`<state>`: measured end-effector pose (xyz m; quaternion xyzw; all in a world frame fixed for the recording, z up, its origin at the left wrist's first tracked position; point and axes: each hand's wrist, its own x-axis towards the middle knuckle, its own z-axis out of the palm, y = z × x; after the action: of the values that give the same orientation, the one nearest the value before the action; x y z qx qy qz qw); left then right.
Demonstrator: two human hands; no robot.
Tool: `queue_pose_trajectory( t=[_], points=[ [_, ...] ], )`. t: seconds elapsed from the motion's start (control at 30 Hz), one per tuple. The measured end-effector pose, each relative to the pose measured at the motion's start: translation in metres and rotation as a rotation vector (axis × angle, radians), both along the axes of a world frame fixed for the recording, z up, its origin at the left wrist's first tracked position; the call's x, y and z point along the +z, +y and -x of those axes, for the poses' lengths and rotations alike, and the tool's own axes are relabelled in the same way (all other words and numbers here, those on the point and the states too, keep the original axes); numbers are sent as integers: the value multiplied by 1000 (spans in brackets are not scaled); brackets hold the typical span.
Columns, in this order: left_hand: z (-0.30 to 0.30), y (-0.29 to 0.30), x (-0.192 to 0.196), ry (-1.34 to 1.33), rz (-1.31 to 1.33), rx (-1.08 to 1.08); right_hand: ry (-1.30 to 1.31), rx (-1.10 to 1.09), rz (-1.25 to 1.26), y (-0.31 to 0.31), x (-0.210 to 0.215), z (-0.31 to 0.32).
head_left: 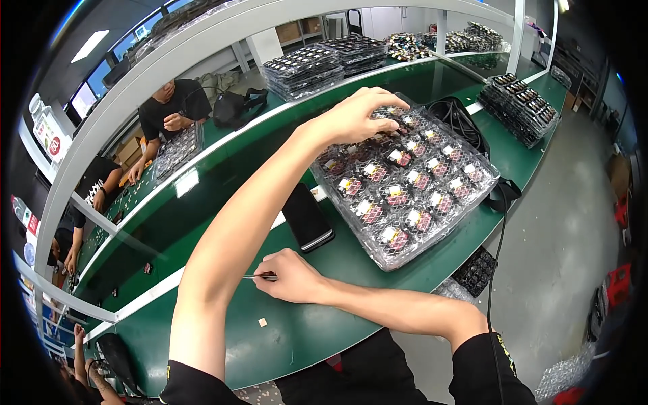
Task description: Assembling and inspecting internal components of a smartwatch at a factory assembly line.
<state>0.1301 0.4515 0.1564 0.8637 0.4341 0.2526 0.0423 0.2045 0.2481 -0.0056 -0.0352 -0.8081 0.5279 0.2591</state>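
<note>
My left hand (364, 116) reaches over the far side of a clear plastic tray (388, 260), its thumb and fingers apart above the pockets. Whether a fingertip touches a part there is hard to see. In the tray's pockets sit several small parts (419, 179) with white, yellow and pink faces. Closer to me, my right hand (289, 275) is closed around thin metal tweezers (264, 277), their tip pointing left over the green bench. Between the right hand and the tray lies a black phone-like slab (307, 217).
A small beige square (262, 322) lies on the green bench (324, 331). Stacked trays (518, 108) and coiled black cable (462, 121) stand at the right. More stacked trays (304, 71) are behind. A grey frame (145, 77) crosses the left; a co-worker (175, 111) sits beyond.
</note>
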Motion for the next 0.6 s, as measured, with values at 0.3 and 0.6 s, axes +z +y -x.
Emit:
queue_pose_trajectory(
  t=[0.3,0.6],
  points=[
    [117,-142,-22,-48,-112,320,42,-19,-30,2,-1,3],
    [311,-396,-141,171,102,1286,-38,-27,-80,-3,6,5]
  ],
)
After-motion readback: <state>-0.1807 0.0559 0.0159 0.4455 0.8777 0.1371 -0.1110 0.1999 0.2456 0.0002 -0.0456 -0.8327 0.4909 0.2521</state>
